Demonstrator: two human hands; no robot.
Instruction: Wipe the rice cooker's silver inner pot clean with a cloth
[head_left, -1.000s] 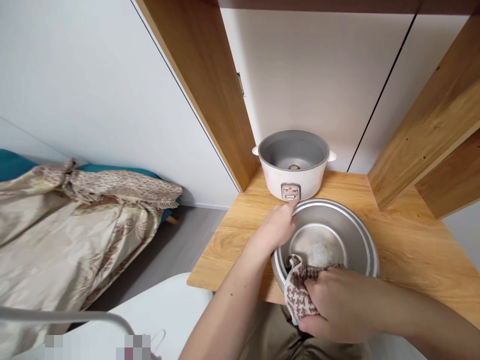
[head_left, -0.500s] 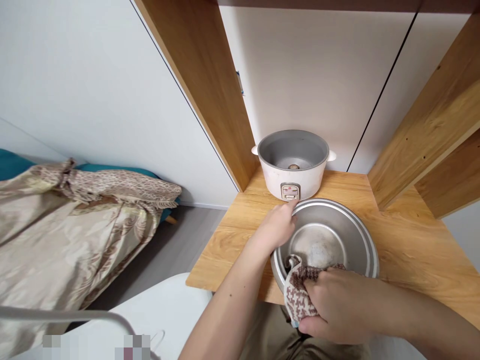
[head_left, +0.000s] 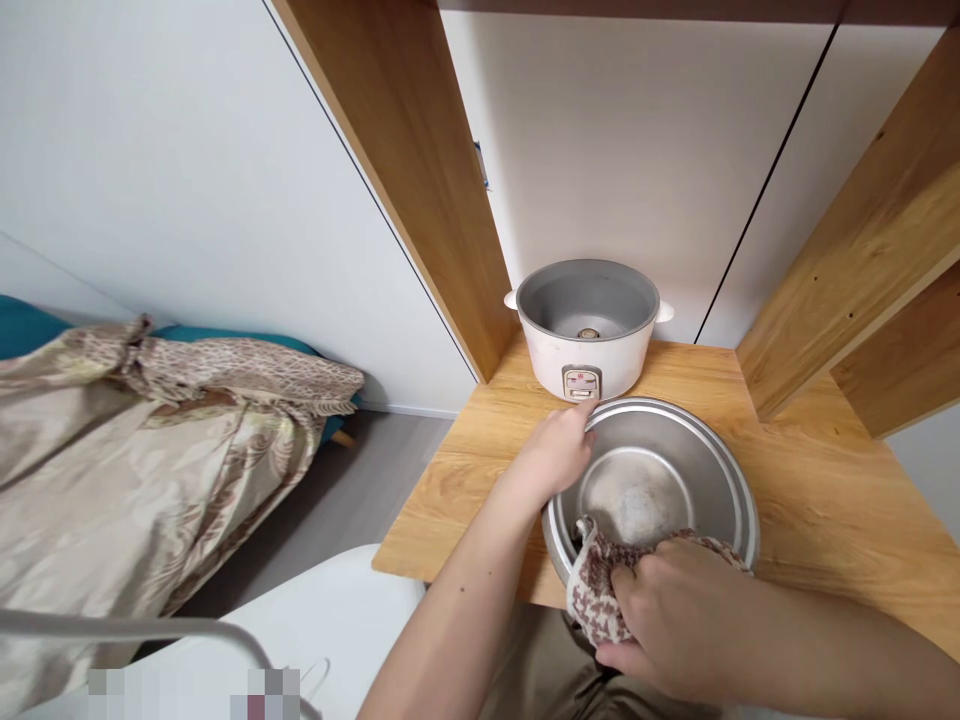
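A round metal lid or shallow pan [head_left: 637,490] lies on the wooden table, its concave side up. My left hand [head_left: 556,450] grips its rim at the upper left, fingers closed on the edge. A brown-and-white patterned cloth [head_left: 596,590] is bunched under my right hand [head_left: 667,610], whose fingers are closed on it against the near part of the metal piece. Just behind stands a white rice cooker body [head_left: 589,330], uncovered, with a grey inside and a small round plate at its bottom.
The wooden table [head_left: 435,500] is bounded by wooden posts left and right and a wall behind. To the left are a bed with a patterned cover [head_left: 187,440] and a white rounded surface [head_left: 352,620].
My right hand has shifted slightly with the cloth, and more of the cloth now shows to the right of the knuckles. My left hand has stayed on the rim.
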